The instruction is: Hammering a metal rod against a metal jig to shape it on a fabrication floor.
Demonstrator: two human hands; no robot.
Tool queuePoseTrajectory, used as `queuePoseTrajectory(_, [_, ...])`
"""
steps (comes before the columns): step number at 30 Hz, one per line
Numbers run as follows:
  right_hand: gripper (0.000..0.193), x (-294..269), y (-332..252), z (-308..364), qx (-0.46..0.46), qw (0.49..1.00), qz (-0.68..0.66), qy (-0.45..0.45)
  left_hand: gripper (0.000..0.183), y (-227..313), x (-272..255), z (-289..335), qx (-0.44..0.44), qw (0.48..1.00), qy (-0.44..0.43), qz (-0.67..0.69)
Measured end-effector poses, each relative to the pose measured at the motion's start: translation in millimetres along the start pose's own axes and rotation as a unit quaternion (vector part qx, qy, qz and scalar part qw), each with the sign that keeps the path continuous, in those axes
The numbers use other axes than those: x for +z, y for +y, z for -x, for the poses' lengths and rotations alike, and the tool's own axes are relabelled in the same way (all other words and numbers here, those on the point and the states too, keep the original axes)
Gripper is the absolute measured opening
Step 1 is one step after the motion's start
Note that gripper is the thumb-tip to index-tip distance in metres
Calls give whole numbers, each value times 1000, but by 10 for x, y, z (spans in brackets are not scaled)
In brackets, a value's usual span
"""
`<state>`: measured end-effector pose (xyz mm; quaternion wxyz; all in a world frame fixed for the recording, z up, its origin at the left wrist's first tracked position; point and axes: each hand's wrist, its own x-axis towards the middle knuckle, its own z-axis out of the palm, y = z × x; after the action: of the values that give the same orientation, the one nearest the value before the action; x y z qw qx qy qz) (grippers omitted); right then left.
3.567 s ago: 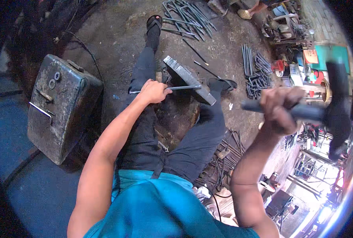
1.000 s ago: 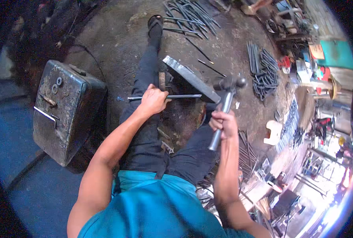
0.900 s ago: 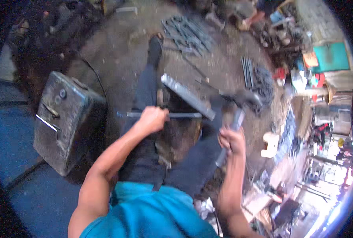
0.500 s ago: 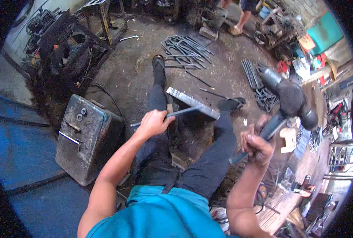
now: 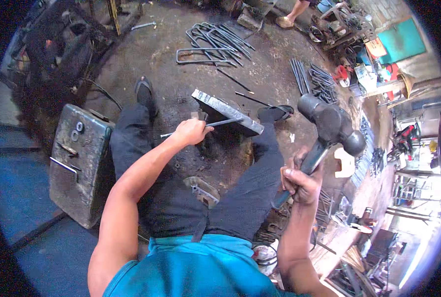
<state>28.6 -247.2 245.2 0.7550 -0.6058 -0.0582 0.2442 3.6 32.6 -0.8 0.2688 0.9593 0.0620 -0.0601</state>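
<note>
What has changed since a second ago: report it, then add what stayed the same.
The hammer has gone up and to the right, away from the metal slab. The person's left foot has shifted left and been drawn back. Nothing was taken hold of or let go. Unchanged: the right hand grips the hammer, and the left hand grips the rod.

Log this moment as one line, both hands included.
left hand: gripping metal rod | rod end: over metal block | right hand: gripping hammer, apart from rod
</note>
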Motion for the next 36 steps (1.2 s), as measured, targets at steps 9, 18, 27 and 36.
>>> queuePoseTrajectory(9, [32, 384, -493, -777, -212, 958, 77, -176, 48, -198, 95, -43, -23, 998, -40, 49])
queuePoseTrajectory(18, [28, -205, 1395, -1070, 266, 959, 101, 9, 49, -156, -49, -105, -35, 995, -61, 73])
queuePoseTrajectory(27, [26, -268, 650, -1143, 207, 978, 26, 0, 57, -120, -10, -39, -62, 990, -81, 95])
queuePoseTrajectory(36, [28, 395, -1190, -1168, -289, 912, 120, -265, 71, -208, 31, -138, -150, 939, -202, 236])
